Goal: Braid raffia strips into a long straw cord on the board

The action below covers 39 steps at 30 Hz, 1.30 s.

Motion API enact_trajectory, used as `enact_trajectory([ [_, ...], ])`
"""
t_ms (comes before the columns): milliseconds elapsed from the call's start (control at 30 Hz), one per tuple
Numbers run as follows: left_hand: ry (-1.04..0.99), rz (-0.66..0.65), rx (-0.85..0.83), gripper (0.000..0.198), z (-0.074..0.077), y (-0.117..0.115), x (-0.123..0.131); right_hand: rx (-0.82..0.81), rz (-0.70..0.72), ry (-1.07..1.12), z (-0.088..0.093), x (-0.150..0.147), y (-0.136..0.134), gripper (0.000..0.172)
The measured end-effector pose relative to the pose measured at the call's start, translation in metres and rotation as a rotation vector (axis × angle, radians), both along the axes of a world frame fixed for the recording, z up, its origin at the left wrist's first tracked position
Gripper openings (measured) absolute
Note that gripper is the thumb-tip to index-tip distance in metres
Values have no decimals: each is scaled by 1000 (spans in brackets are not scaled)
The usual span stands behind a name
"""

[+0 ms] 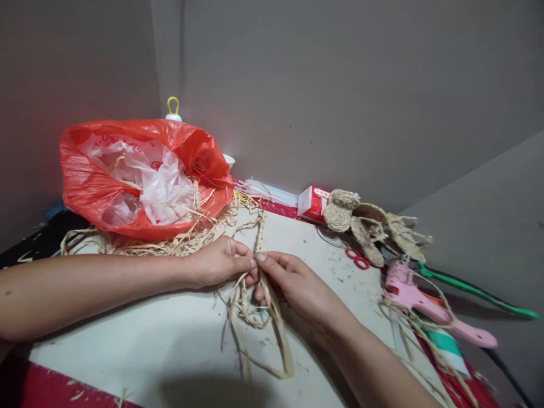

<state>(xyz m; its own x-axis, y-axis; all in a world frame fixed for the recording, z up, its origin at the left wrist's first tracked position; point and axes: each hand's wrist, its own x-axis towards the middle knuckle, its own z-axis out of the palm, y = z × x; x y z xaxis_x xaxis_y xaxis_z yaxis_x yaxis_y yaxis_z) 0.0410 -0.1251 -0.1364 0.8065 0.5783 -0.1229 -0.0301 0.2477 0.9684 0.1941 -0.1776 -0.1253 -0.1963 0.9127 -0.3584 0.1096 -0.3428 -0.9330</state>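
Note:
My left hand and my right hand meet over the white table top, thumbs and fingers pinched on a braid of pale dried fibre. The braid runs away from my fingers toward the back of the table. Below the hands, loose flat strands and a looped braided length hang and curl onto the table. To the left, more loose fibre lies in a heap in front of a red plastic bag, which holds white plastic and some strands.
A pink glue gun with a green-black cable lies at the right. Red-handled scissors, woven fibre pieces and a red-white box stand behind it. A white cup shows by the bag. Grey walls enclose the table.

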Motion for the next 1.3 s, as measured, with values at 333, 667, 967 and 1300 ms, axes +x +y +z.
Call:
enact_trajectory([
  [333, 86, 99, 18, 26, 4, 0, 0, 141, -266, -32, 9, 7, 3, 37],
  [667, 32, 71, 14, 26, -10, 2, 4, -50, -36, 15, -3, 1, 5, 40],
  [967, 150, -62, -87, 29, 2, 6, -3, -147, 86, 203, -12, 16, 12, 41],
  [1300, 343, -9, -39, 29, 21, 18, -15, -139, 86, 313, -13, 21, 16, 41],
])
